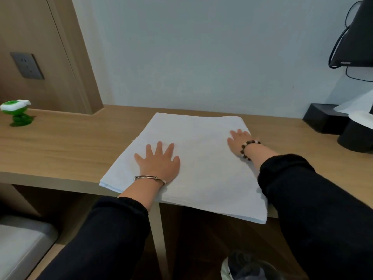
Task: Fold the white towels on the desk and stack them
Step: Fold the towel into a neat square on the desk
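Note:
A white towel (197,158), folded into a broad layered rectangle, lies on the wooden desk (66,146), its near edge hanging a little over the desk's front. My left hand (159,160) presses flat on the towel's left half with fingers spread. My right hand (239,139) lies flat near the towel's right edge, fingers straight. Both wrists wear bracelets. No second towel shows apart from this one.
A green and white object (17,113) stands at the desk's far left. Black containers (341,126) with white paper sit at the far right, under a black monitor (355,37) with cables. A wall socket (27,65) is on the left panel. A shoe (248,267) shows below the desk.

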Demonstrator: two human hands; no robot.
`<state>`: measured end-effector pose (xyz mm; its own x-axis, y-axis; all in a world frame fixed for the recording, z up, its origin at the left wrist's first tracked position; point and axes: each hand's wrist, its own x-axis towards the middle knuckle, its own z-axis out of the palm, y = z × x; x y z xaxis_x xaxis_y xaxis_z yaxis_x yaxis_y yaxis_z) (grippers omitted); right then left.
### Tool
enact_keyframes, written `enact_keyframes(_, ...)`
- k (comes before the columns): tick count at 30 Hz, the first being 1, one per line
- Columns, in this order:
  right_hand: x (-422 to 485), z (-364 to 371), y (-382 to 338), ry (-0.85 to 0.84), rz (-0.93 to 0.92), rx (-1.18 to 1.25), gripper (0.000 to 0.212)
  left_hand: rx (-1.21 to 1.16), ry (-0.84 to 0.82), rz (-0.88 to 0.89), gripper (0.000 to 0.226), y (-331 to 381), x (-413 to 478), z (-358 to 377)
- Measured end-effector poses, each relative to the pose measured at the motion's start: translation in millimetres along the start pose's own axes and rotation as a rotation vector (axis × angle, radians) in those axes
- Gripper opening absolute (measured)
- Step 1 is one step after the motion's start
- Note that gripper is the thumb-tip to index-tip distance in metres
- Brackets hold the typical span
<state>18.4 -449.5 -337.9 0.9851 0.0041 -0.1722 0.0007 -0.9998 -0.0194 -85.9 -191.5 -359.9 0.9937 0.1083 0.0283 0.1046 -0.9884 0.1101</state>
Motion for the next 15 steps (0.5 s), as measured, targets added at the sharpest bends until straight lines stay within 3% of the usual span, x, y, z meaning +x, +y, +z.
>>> enact_keyframes(3, 3.7, -9.8, -19.7, -0.005, 0.025, -0.110, 0.062, 0.007, 0.000, 0.001, 0.055, 0.6, 1.3, -1.0)
enact_keyframes(5, -4.8, -4.1, -53.8, 0.070, -0.213, -0.058, 0.062, 0.026, -0.001, 0.001, 0.055, 0.9, 1.2, -0.5)
enact_keyframes(8, -24.7, 21.6, -88.9, 0.031, -0.540, -0.010, 0.058, 0.078, 0.051, 0.019, 0.054, 4.1, 3.6, -3.2)
enact_keyframes(11, -10.5, 21.4, -72.5, 0.047, -0.493, 0.017, 0.056, 0.174, 0.146, 0.177, 0.057, 6.9, 11.4, -5.1)
enact_keyframes(15, 23.0, 6.3, -30.7, 0.049, -0.296, 0.032, 0.054, 0.075, -0.025, 0.241, 0.062, 2.4, 22.9, -0.9)
